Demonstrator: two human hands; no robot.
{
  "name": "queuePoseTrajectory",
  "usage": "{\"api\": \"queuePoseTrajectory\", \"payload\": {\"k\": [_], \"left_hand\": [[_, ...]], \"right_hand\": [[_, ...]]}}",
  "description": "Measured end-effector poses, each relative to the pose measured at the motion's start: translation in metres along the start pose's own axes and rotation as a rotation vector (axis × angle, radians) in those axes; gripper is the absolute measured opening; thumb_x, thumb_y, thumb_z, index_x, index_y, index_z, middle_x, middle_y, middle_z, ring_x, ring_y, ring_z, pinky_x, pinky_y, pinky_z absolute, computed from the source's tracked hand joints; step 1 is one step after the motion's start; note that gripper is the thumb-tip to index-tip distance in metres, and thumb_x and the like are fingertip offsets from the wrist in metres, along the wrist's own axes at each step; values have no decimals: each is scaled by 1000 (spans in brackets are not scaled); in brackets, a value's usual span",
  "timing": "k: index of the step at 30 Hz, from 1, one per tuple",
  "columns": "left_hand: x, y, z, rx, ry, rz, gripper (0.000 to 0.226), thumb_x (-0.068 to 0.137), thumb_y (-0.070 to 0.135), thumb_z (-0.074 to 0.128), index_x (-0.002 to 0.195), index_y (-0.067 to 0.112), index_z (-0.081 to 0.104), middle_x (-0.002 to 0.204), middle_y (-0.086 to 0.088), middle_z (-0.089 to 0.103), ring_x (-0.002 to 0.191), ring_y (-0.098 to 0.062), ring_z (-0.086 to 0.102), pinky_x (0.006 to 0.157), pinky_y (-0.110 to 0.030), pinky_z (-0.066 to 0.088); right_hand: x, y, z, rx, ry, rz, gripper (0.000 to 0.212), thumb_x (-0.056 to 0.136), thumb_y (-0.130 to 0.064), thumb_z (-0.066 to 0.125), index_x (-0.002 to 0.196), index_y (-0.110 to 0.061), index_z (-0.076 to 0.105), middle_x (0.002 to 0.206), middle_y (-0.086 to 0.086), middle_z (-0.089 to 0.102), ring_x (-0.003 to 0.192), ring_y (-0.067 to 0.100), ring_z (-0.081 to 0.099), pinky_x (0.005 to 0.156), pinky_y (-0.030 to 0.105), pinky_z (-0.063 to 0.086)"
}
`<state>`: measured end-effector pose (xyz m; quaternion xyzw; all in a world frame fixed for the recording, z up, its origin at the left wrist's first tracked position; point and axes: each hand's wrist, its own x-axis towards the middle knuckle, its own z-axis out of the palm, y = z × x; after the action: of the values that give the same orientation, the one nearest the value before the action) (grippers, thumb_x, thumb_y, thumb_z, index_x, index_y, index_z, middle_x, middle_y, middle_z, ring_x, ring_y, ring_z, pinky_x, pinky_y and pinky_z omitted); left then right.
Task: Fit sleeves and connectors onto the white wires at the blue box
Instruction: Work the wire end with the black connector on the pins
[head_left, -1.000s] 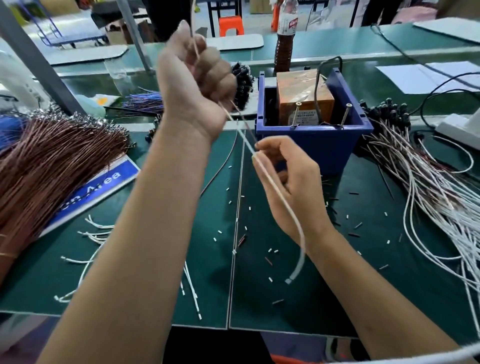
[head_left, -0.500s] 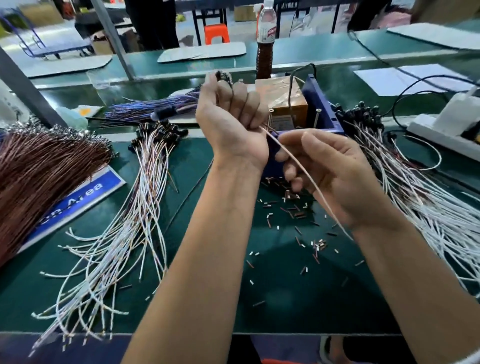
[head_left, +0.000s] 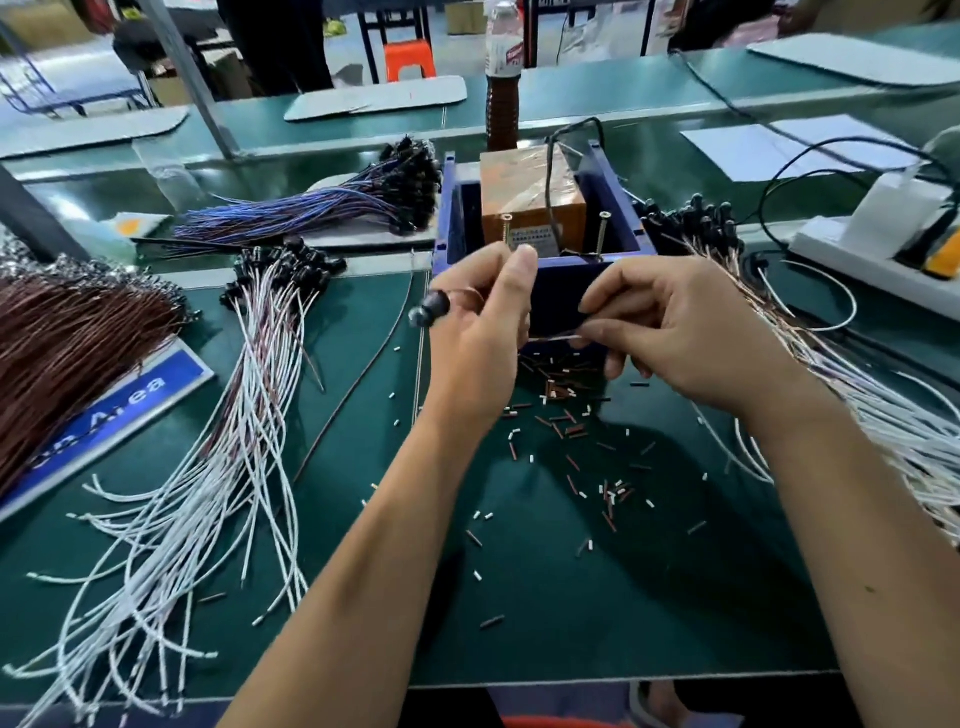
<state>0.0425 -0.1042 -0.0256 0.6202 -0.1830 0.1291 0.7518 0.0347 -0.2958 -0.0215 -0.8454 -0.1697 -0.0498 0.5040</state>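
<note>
One thin wire (head_left: 553, 338) is pinched between the left hand (head_left: 475, 358) and the right hand (head_left: 685, 338), just in front of the blue box (head_left: 566, 306) at the middle of the worktop (head_left: 519, 597). A black connector (head_left: 430, 310) is seen beside the left hand, whose fingers are curled round the wire. Toward the left edge a fan of white wires with connectors (head_left: 208, 441) is laid out; toward the right edge another bundle (head_left: 857, 395) lies. Which pile is finished cannot be told, so much work is judged to remain.

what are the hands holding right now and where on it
Both hold one thin wire. The left hand grips it near its black connector; the right hand pinches its other end.
</note>
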Motion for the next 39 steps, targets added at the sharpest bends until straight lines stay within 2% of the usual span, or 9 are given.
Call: {"api": "queuePoseTrajectory", "payload": {"k": [4, 11, 14, 19, 23, 27, 32, 35, 39], "left_hand": [[-16, -13, -7, 254, 2, 55, 37, 101, 19, 57, 70, 5, 43, 61, -14, 37, 56, -27, 33, 53, -38, 28], [-22, -23, -12, 640, -113, 196, 13, 82, -6, 66, 87, 6, 68, 81, 1, 65, 74, -16, 59, 66, -30, 47], [-23, -24, -13, 654, -200, 199, 16, 81, -2, 63, 91, 8, 70, 79, 3, 68, 66, -8, 58, 62, -23, 45], [-23, -27, -16, 627, -311, 122, 21, 75, -3, 66, 92, 10, 67, 68, 2, 66, 48, -9, 45, 51, -17, 34], [-22, -29, -16, 602, -298, 88, 16, 79, -3, 73, 87, 10, 68, 65, -2, 64, 46, -10, 43, 48, -22, 33], [-20, -33, -15, 601, -206, 91, 13, 81, -4, 74, 84, 9, 72, 65, -6, 68, 54, -26, 58, 49, -36, 46], [-19, -35, -15, 645, -198, 65, 14, 79, -2, 75, 84, 11, 77, 65, 3, 70, 55, -14, 60, 51, -26, 47], [-19, -34, -14, 639, -204, 66, 13, 80, -2, 75, 81, 11, 76, 61, 10, 65, 50, -4, 53, 51, -16, 38], [-18, -32, -13, 615, -175, 75, 16, 81, -7, 74, 78, 9, 75, 60, 14, 60, 51, -3, 49, 52, -19, 36]], "right_hand": [[0, 10, 10, -108, 11, 15, 13, 88, -9, 82, 85, -22, 78, 70, -4, 77, 52, 15, 70, 49, 20, 50], [-9, 14, 23, -99, 59, -16, 12, 83, -8, 85, 82, -19, 78, 64, -1, 73, 49, 20, 67, 51, 28, 57], [-11, 16, 23, -43, 58, -11, 14, 83, -7, 85, 80, -19, 78, 63, 1, 72, 49, 20, 64, 50, 26, 54], [-11, 20, 20, -7, 54, -2, 12, 82, -30, 86, 82, -20, 79, 64, 4, 72, 51, 26, 65, 53, 34, 54], [-10, 20, 21, 30, 78, 0, 26, 76, -46, 81, 79, -21, 77, 63, 4, 72, 48, 19, 62, 49, 28, 52], [-9, 25, 19, 108, 54, 51, 7, 90, -21, 81, 84, -21, 78, 67, 2, 74, 49, 12, 63, 49, 19, 48], [-9, 27, 20, 93, 60, 41, 18, 96, -12, 76, 83, -25, 77, 68, -1, 73, 52, 11, 63, 51, 23, 52], [-9, 27, 21, 85, 77, 17, 17, 97, -11, 74, 85, -24, 77, 68, -2, 72, 52, 12, 62, 53, 21, 51], [-10, 26, 21, 113, 126, -2, 15, 97, -13, 74, 88, -24, 78, 73, 5, 75, 53, 13, 64, 53, 21, 52]]}}
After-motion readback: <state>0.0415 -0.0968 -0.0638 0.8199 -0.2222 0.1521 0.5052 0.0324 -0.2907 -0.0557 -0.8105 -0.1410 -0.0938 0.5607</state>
